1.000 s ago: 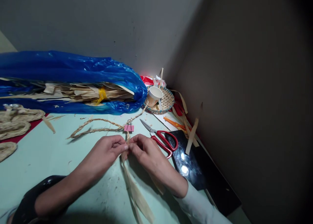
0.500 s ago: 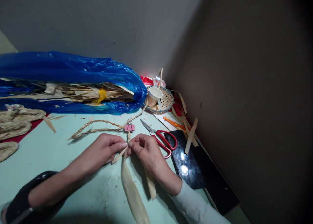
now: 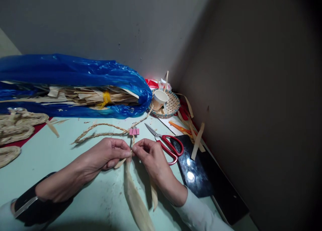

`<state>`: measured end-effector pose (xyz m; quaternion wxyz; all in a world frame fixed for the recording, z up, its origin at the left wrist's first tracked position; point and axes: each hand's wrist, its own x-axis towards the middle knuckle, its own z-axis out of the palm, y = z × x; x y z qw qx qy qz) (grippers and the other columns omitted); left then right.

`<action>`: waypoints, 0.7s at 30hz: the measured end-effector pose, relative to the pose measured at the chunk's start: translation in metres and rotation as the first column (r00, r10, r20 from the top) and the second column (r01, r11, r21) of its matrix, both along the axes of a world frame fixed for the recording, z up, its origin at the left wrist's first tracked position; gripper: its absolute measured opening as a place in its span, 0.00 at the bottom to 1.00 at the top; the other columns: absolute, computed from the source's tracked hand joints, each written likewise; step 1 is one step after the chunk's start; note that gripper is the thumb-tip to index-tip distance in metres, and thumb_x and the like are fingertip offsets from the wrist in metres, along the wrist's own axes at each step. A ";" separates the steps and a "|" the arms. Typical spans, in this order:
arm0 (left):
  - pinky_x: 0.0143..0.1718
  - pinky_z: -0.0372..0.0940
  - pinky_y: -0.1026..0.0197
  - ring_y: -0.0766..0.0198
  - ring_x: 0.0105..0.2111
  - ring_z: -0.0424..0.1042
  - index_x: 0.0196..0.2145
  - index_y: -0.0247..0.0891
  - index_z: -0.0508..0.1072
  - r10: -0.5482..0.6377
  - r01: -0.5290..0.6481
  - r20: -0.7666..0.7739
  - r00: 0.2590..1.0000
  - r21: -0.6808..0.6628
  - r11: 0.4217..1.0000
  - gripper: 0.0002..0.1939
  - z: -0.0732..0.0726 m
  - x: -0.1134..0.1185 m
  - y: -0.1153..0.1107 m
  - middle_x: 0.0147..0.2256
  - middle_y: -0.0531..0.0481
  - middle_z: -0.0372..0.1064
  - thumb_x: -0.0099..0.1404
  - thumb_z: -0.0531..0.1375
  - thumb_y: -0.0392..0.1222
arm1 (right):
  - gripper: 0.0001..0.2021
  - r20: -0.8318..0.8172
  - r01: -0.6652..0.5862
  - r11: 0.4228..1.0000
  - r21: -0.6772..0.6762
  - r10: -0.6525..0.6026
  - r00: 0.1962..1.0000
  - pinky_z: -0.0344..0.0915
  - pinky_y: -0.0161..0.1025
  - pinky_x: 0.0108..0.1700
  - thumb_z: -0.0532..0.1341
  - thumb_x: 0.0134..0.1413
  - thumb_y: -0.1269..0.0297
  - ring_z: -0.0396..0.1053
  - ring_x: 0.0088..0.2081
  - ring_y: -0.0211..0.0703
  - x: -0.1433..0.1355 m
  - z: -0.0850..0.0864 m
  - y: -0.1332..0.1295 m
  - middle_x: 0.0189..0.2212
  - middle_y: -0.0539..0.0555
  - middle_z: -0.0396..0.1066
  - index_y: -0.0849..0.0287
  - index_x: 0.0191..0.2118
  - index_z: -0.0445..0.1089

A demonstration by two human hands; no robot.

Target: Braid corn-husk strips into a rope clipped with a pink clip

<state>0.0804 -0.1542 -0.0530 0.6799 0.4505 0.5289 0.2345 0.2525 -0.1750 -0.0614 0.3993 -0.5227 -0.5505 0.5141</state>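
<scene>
Mid-bench (image 3: pixel 95 204), our left hand (image 3: pixel 114 153) and right hand (image 3: pixel 152 157) pinch close together on the thin straw-coloured fibre braid (image 3: pixel 133 142), on the near side of the pink binder clip (image 3: pixel 134 132), which probably stops the plait loosening. A broad pale fibre strip (image 3: pixel 138 197) trails toward the near edge. Red-handled steel scissors (image 3: pixel 171 145) lie beside our right hand, handy but crowding it; a bulky blue plastic bag (image 3: pixel 75 68) lines the far edge.
</scene>
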 end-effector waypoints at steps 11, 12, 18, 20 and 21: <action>0.14 0.37 0.73 0.77 0.14 0.45 0.28 0.37 0.73 0.055 -0.055 0.097 0.994 -0.003 0.998 0.13 0.008 0.004 -0.006 0.14 0.63 0.57 0.54 0.71 0.46 | 0.07 -0.108 0.029 1.000 -0.003 -0.029 0.994 0.57 0.34 0.33 0.63 0.57 0.70 0.65 0.29 0.38 -0.001 0.005 0.001 0.25 0.50 0.71 0.63 0.28 0.73; 0.13 0.38 0.74 0.77 0.14 0.46 0.27 0.37 0.72 0.073 -0.072 0.118 0.990 -0.006 0.997 0.13 0.009 0.005 -0.007 0.15 0.63 0.58 0.54 0.71 0.45 | 0.07 -0.124 0.032 0.999 -0.011 -0.034 0.992 0.57 0.34 0.32 0.63 0.56 0.70 0.65 0.29 0.37 -0.001 0.006 0.001 0.25 0.49 0.70 0.63 0.28 0.73; 0.13 0.44 0.74 0.77 0.16 0.48 0.26 0.37 0.71 0.152 -0.126 0.278 0.949 -0.111 0.986 0.15 0.011 0.009 -0.012 0.18 0.61 0.57 0.46 0.74 0.40 | 0.09 -0.215 0.015 0.999 -0.039 -0.023 0.976 0.59 0.34 0.34 0.61 0.56 0.72 0.65 0.27 0.37 -0.005 0.007 -0.001 0.23 0.49 0.69 0.63 0.25 0.71; 0.13 0.45 0.75 0.78 0.16 0.48 0.27 0.36 0.72 0.171 -0.143 0.281 0.944 -0.115 0.983 0.17 0.010 0.009 -0.014 0.20 0.61 0.58 0.44 0.75 0.40 | 0.10 -0.205 0.017 0.999 -0.036 -0.024 0.979 0.59 0.34 0.34 0.61 0.56 0.72 0.65 0.27 0.37 -0.006 0.006 -0.002 0.22 0.49 0.70 0.62 0.24 0.70; 0.13 0.44 0.75 0.78 0.16 0.48 0.26 0.36 0.72 0.177 -0.150 0.281 0.943 -0.117 0.982 0.17 0.009 0.009 -0.015 0.20 0.61 0.58 0.43 0.75 0.41 | 0.10 -0.195 0.019 0.999 -0.039 -0.026 0.980 0.59 0.34 0.34 0.61 0.56 0.72 0.65 0.27 0.37 -0.006 0.006 -0.002 0.22 0.49 0.69 0.62 0.23 0.70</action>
